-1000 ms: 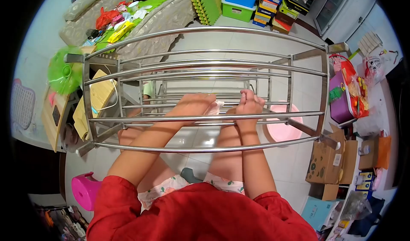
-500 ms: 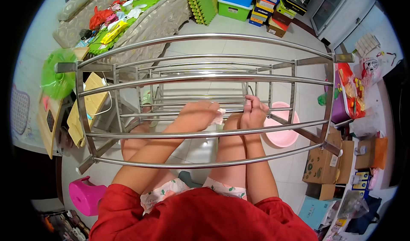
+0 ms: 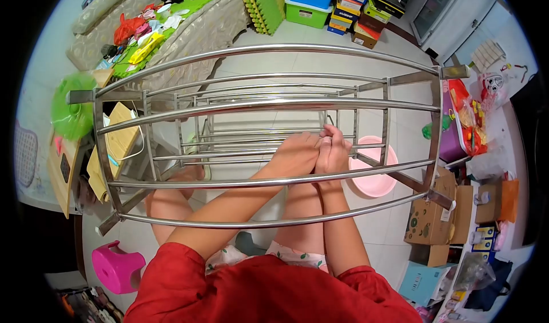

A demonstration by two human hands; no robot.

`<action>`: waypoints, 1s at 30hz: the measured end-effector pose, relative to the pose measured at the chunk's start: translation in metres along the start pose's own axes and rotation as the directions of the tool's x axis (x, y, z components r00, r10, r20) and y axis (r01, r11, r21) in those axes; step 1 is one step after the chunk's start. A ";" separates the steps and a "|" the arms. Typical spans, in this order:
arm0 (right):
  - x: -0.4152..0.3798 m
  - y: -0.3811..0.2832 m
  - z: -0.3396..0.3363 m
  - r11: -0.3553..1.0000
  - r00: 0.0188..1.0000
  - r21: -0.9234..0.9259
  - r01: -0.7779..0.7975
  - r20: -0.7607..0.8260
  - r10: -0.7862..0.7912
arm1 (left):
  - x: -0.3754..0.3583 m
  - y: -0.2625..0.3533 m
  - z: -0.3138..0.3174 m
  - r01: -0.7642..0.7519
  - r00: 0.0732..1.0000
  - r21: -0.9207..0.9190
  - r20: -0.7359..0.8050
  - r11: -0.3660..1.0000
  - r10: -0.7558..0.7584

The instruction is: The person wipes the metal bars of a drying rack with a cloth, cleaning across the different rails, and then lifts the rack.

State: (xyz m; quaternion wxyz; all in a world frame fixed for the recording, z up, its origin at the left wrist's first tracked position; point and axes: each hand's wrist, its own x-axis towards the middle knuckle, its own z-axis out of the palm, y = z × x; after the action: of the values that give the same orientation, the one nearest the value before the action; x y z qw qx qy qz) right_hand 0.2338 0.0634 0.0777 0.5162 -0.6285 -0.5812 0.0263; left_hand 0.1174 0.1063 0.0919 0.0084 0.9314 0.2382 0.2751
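Observation:
A stainless-steel rack of curved tubes and slatted tiers stands in front of me, between my legs. Both my forearms pass beneath its near tubes. Inside the frame, my left hand is closed, back of the hand up, its fingertips hidden against the other hand. Pressed beside it, my right hand has curled fingers at the thin inner bars. The small white cloth seen earlier in my left hand is now hidden. What the right fingers enclose I cannot make out.
A pink basin sits on the floor right of the rack. Cardboard boxes line the right side. A magenta stool stands at lower left, wooden boards at left. A cluttered sofa and stacked bins are behind.
My left hand has moved right and now meets my right hand. The white cloth in its fingers has gone out of sight. The view has shifted slightly.

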 end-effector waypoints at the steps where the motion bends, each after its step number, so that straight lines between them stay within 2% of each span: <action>1: 0.000 0.000 0.000 0.999 1.000 -0.032 0.015 -0.006 -0.015 | 0.001 0.000 -0.001 0.021 0.999 -0.040 0.026 0.999 -0.020; 5: -0.001 0.003 0.001 0.999 0.999 -0.050 -0.004 0.038 0.006 | 0.000 0.003 -0.008 0.053 0.994 -0.050 0.100 0.997 -0.048; 10: -0.003 0.003 0.006 0.989 1.000 -0.151 0.000 -0.014 -0.002 | -0.005 0.000 -0.024 0.160 0.977 -0.142 0.167 0.977 -0.135; 14: -0.002 0.001 0.007 0.988 1.000 -0.156 -0.001 -0.013 -0.001 | -0.021 -0.011 -0.023 0.167 0.979 -0.120 0.138 0.979 -0.150; 18: -0.002 -0.003 0.009 0.988 1.000 -0.152 0.011 0.005 -0.010 | -0.040 -0.022 -0.035 0.224 0.963 -0.118 0.179 0.968 -0.201; 20: -0.003 -0.006 0.009 0.989 1.000 -0.147 0.008 0.012 -0.007 | -0.049 -0.026 -0.049 0.234 0.954 -0.054 0.204 0.971 -0.219; 22: -0.003 -0.008 0.011 0.989 1.000 -0.150 -0.003 -0.024 -0.001 | -0.060 -0.033 -0.054 0.235 0.955 -0.080 0.203 0.969 -0.215; 24: -0.005 -0.010 0.012 0.989 1.000 -0.145 0.002 -0.026 -0.006 | -0.067 -0.033 -0.060 0.298 0.939 -0.057 0.195 0.953 -0.282; 25: -0.005 -0.010 0.011 0.990 1.000 -0.143 0.005 -0.030 -0.009 | -0.069 -0.032 -0.066 0.326 0.914 -0.033 0.268 0.945 -0.306; 29: -0.004 -0.006 0.011 0.983 0.996 -0.173 0.056 -0.056 -0.067 | -0.074 -0.026 -0.065 0.325 0.923 -0.016 0.221 0.946 -0.314; 30: -0.004 -0.003 0.009 0.978 0.998 -0.203 0.054 -0.021 -0.060 | -0.075 -0.023 -0.064 0.322 0.924 -0.016 0.222 0.946 -0.311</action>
State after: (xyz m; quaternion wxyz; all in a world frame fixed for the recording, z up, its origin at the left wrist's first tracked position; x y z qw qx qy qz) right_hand 0.2244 0.0656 0.0735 0.4581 -0.6611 -0.5916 -0.0561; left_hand 0.0189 0.0854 0.1051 0.1030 0.9045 0.3758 0.1734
